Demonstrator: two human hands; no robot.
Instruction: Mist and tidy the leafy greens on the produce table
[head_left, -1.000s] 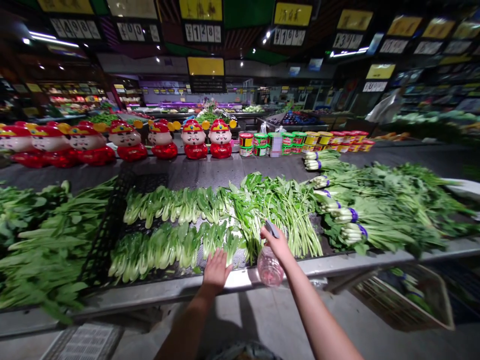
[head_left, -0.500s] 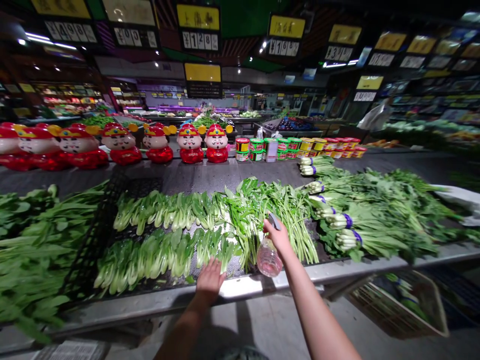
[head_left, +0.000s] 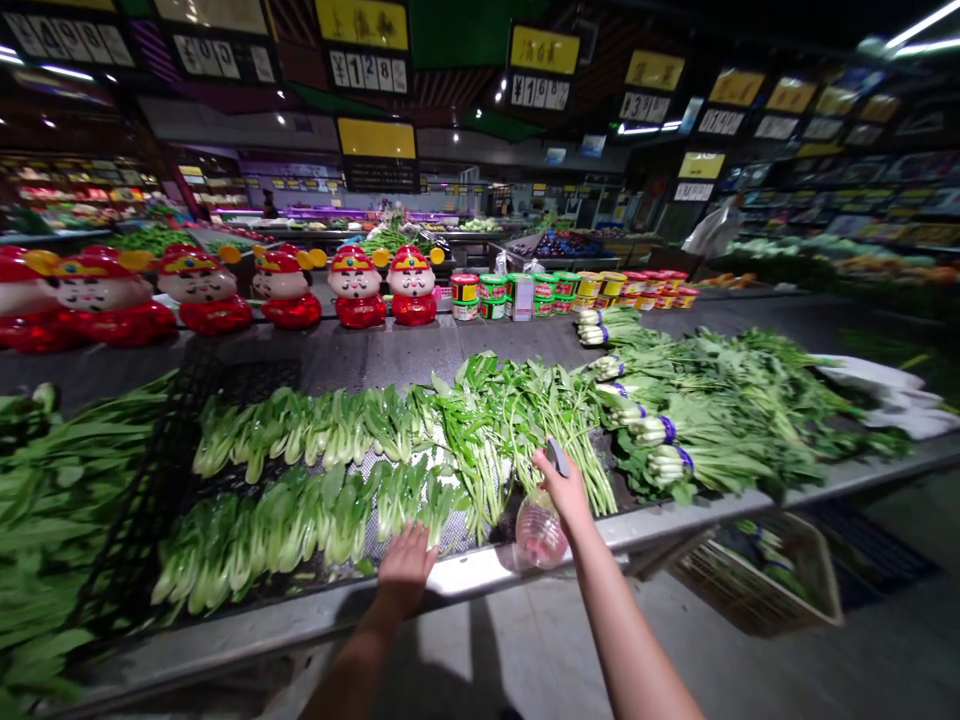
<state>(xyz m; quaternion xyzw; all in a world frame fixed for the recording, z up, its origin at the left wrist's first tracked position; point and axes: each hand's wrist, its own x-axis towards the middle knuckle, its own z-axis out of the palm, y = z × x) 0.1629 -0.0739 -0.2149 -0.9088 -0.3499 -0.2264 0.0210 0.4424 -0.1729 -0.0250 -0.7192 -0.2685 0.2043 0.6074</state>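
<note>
My right hand [head_left: 564, 492] is closed around the neck of a clear spray bottle [head_left: 540, 532] with a grey top. The bottle hangs slightly tilted over the front edge of the shelf, before a heap of long-stemmed leafy greens [head_left: 517, 425]. My left hand [head_left: 405, 570] lies with its fingers stretched out at the stem ends of the front row of bok choy [head_left: 300, 520]; whether it presses on them I cannot tell. Behind that row lies a second row of bok choy [head_left: 315, 430], its leaves glistening.
Bundled greens with purple bands [head_left: 667, 462] lie to the right, a black crate wall [head_left: 142, 480] and loose greens [head_left: 67, 510] to the left. Red figurines [head_left: 412, 290] and stacked tubs [head_left: 555, 292] line the back. A metal rail [head_left: 315, 610] edges the front; a basket [head_left: 757, 580] stands below right.
The view has shifted, so the display sits a little further left. Both hands keep nearly the same pose, the right one still around the spray bottle and the left still at the bok choy.
</note>
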